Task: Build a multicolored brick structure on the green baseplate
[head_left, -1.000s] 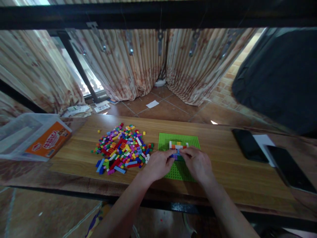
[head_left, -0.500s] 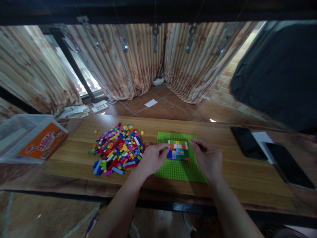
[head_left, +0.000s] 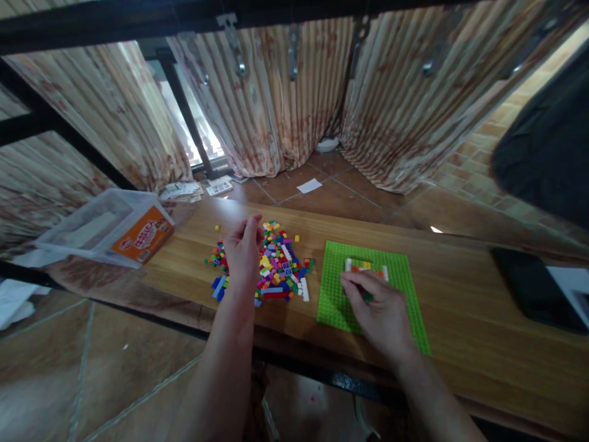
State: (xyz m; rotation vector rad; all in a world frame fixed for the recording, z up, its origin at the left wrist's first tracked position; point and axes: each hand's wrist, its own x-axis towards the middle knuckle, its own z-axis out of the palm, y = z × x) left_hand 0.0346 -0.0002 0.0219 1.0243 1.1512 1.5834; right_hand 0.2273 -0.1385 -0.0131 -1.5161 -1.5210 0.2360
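My left hand (head_left: pixel 243 248) hangs over the pile of toy building bricks (head_left: pixel 276 261), its fingers curled in; anything inside them is hidden. The pile is a loose mix of red, yellow, blue, green, white and pink bricks. My right hand (head_left: pixel 381 307) bends over the green baseplate (head_left: pixel 334 264), thumb and fingertips together at the left side of a small brick build. I cannot make out whether a brick is between them. White, yellow and orange bricks of the build (head_left: pixel 363 266) show behind that hand, which covers most of the rest.
A clear plastic bin (head_left: pixel 99 227) with an orange label stands on the left end of the wooden table (head_left: pixel 460 294). At the right lie a black phone (head_left: pixel 534 285) and white paper (head_left: pixel 570 282). One yellow brick (head_left: pixel 217 228) sits apart, left of the pile.
My left hand has left the build and moved left over the brick pile. My right hand has come over the build and covers much of it. The view has turned left.
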